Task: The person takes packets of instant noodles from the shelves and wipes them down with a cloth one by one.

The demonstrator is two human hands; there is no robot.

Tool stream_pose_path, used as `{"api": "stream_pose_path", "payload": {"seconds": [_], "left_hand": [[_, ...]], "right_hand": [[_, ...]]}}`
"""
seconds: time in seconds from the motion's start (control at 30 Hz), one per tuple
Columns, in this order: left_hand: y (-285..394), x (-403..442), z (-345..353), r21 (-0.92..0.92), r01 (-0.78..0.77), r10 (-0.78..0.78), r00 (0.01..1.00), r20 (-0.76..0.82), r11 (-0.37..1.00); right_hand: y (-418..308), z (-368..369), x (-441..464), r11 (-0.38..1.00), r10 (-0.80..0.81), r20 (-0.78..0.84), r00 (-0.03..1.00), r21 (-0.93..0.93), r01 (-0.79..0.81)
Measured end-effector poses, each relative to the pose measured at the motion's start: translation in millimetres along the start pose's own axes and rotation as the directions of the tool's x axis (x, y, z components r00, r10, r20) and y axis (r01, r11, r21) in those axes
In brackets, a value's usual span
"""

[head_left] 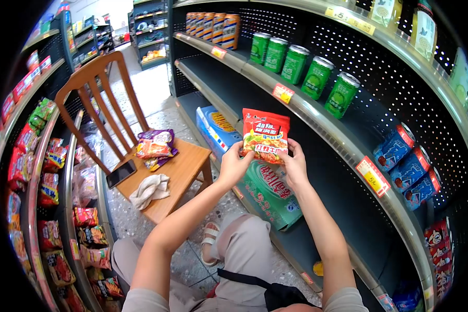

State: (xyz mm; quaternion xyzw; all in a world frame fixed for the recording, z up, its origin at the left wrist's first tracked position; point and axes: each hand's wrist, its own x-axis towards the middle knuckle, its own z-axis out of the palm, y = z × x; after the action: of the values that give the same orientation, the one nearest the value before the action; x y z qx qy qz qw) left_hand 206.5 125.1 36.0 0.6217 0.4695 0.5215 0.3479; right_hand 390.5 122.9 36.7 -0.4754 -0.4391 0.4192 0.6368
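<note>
Between my two hands is a red packet of instant noodles [265, 131], its printed front facing me. My left hand [236, 162] pinches its lower left corner, and my right hand [295, 165] grips the lower right. The packet is held upright in front of the dark middle shelf [348, 218]. Below it, a green drinks carton [270, 200] rests on the lower shelf, partly behind my hands. A blue carton [217, 127] stands farther along that shelf, left of the packet.
Green cans [317, 78] and orange cans [213, 28] line the shelf above, with blue cans [411, 166] at right. A wooden chair [190, 158] at left bears snack packets [155, 146], a phone [121, 173] and a cloth [150, 191]. Snack shelves [83, 182] stand far left.
</note>
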Motion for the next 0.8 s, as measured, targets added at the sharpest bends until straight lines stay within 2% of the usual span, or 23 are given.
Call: {"api": "stream_pose_path", "payload": {"seconds": [0.07, 0.13, 0.23, 0.37, 0.47, 0.5, 0.6, 0.63, 0.73, 0.8], "left_hand": [[-9, -20, -25, -0.027, -0.013, 0.012, 0.999, -0.052, 1.0], [-23, -37, -52, -0.103, 0.065, -0.069, 0.997, -0.044, 0.993], [-29, -68, -93, -0.244, 0.082, -0.11, 0.989, -0.102, 0.966], [-22, -108, -148, -0.21, 0.085, -0.129, 0.97, -0.205, 0.974], [-19, -134, -182, -0.259, 0.053, -0.131, 0.948, -0.291, 0.964], [-27, -141, -193, -0.235, -0.006, -0.073, 0.941, -0.33, 0.972], [-23, -168, -223, -0.324, 0.024, -0.161, 0.901, -0.403, 0.946], [-26, -176, -233, -0.268, 0.033, -0.152, 0.888, -0.434, 0.963], [-31, -198, -259, -0.251, -0.051, -0.089, 0.852, -0.516, 0.967], [-25, -214, -275, -0.243, 0.0, -0.137, 0.825, -0.548, 0.97]], "right_hand": [[2, 20, -17, 0.999, -0.033, 0.089, 0.996, -0.029, 0.035], [5, 41, -32, 0.999, -0.033, 0.18, 0.983, -0.024, 0.038], [-2, 80, -59, 0.998, -0.002, 0.295, 0.956, 0.06, -0.016], [2, 128, -86, 0.996, 0.02, 0.444, 0.896, 0.07, -0.057], [18, 164, -98, 0.993, -0.003, 0.543, 0.839, 0.099, -0.061], [15, 176, -106, 0.99, 0.004, 0.582, 0.813, 0.113, -0.085], [21, 212, -123, 0.982, -0.005, 0.673, 0.74, 0.145, -0.125], [22, 223, -129, 0.98, -0.01, 0.699, 0.715, 0.15, -0.133], [30, 253, -148, 0.979, -0.015, 0.761, 0.649, 0.144, -0.146], [31, 272, -161, 0.974, 0.004, 0.799, 0.601, 0.133, -0.183]]}}
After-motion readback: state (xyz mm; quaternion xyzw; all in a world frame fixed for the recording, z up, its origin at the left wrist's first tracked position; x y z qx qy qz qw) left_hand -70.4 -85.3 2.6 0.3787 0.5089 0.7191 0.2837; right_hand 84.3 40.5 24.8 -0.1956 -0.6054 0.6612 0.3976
